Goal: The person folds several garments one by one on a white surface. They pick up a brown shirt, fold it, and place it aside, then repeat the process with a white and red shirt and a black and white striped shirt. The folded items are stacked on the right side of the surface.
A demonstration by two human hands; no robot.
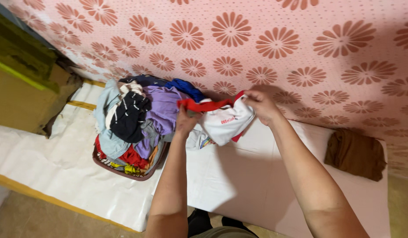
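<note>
Held up just right of the laundry basket (124,169): a white shirt with a red collar (226,121), stretched between both hands above the white sheet-covered surface (239,185). Left hand (186,119) nearest the basket, fingers closed on the red collar band at its basket-side end; right hand (261,105) farther from the basket, fingers pinched shut on the opposite end of the same collar. Long axis of the collar running roughly level, straight away from the basket toward the right, with the white body of the shirt hanging and bunching below it, lower folds touching the sheet. No gap between fingers and cloth on either side; both grips already on the garment, neither hand free. Basket heaped high with mixed clothes: a purple garment (162,110) on top at the side facing the shirt, a black piece with white marks (129,114) beside it, a blue one (186,88) at the back edge, pale blue and red cloth lower down. Well away from the basket, past the shirt and near the far right edge of the sheet, a folded brown cloth (356,154) lying alone. Behind the basket and everything else, a pink wall covering with flower prints (300,39).
</note>
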